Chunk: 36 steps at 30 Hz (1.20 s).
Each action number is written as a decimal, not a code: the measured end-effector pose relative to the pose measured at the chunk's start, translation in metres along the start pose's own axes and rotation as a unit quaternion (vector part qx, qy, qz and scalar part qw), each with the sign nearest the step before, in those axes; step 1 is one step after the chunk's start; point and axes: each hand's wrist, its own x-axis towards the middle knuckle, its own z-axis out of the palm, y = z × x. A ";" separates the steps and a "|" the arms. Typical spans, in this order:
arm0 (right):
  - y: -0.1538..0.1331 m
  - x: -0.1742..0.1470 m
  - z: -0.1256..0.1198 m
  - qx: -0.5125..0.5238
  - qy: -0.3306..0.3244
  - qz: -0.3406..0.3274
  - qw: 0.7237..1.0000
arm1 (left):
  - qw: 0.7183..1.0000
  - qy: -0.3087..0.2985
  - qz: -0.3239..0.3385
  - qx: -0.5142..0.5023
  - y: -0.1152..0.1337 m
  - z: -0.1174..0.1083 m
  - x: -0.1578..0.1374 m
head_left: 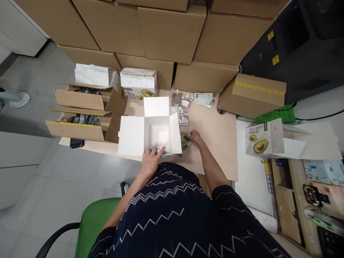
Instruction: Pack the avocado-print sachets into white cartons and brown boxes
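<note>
An open white carton [130, 134] stands on the table in front of me, its flaps folded outward and its white inside showing. My left hand [150, 163] grips the carton's near rim, fingers hooked over it and one finger stretched apart. Beside those fingertips is a small printed patch, too small to make out. To the carton's right, my right hand [195, 137] pinches the upper edge of a green printed pouch [185, 144], which lies partly behind the carton's right flap. Several silver spouted pouches [176, 99] and a white-green pouch [203, 99] lie farther back.
Two open brown boxes [77, 98] with dark items stand left, near a phone [76, 143]. A white avocado-print box [138, 84] stands behind the carton, before stacked cardboard boxes [172, 34]. A taped box [251, 95] and another avocado-print carton [264, 138] are right; a green chair [98, 215] is behind.
</note>
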 end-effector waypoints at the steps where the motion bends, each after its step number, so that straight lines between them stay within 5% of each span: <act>1: -0.002 -0.005 -0.004 0.012 -0.007 -0.005 1.000 | 1.000 0.006 0.004 -0.004 -0.001 0.001 0.000; 4: -0.010 -0.027 -0.026 0.046 0.004 -0.070 0.996 | 0.999 0.025 0.027 -0.013 -0.003 0.004 -0.001; 7: -0.027 -0.064 -0.064 0.042 0.086 -0.174 0.980 | 0.998 0.029 0.044 -0.020 -0.004 0.005 -0.001; 11: -0.065 -0.125 -0.116 0.052 0.241 -0.284 0.927 | 0.998 0.011 0.051 -0.036 -0.003 0.003 0.000; 14: -0.098 -0.157 -0.133 0.104 0.284 -0.343 0.890 | 0.998 0.003 0.050 -0.035 -0.003 0.001 0.001; 19: -0.146 -0.161 -0.096 0.091 0.159 -0.403 0.897 | 0.998 0.019 0.050 -0.024 -0.002 0.002 0.000; 27: -0.173 -0.113 -0.003 -0.172 -0.062 -0.381 0.906 | 0.998 0.037 0.040 -0.022 -0.002 0.004 -0.002; 36: -0.163 -0.089 0.014 -0.183 -0.194 -0.357 0.895 | 0.996 0.073 -0.007 -0.060 -0.001 0.008 0.001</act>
